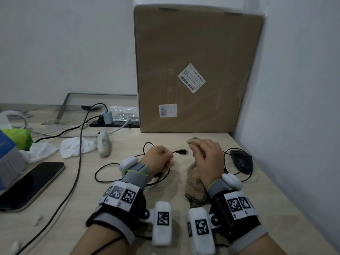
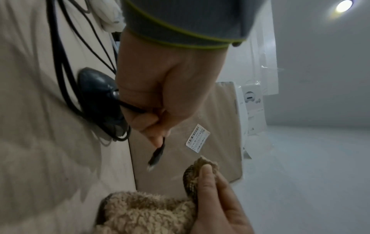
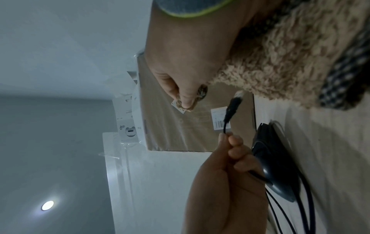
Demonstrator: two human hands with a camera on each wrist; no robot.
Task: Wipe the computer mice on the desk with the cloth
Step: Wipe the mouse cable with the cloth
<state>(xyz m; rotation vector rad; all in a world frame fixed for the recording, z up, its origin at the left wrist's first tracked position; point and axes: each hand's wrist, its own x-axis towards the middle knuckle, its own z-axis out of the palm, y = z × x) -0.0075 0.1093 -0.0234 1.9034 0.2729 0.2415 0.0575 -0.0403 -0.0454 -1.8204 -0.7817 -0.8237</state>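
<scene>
A cardboard box (image 1: 195, 70) is seen whole only from the head. The fleecy cloth (image 1: 195, 183) is pinched by the right hand (image 1: 207, 159). A black mouse (image 1: 241, 160) lies on the desk (image 1: 184, 214); another mouse (image 2: 100, 98), seen from the wrists, is hidden behind the left hand (image 1: 158, 159), which pinches its cable beside the USB plug (image 1: 181, 151).

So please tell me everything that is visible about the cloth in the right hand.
The cloth is beige and fluffy, like fleece, with a dark checked backing that shows at its near end. The right hand holds it: thumb and fingers pinch one bunched corner, raised close to the black USB plug without touching it. The rest hangs under the palm down onto the desk.
</scene>
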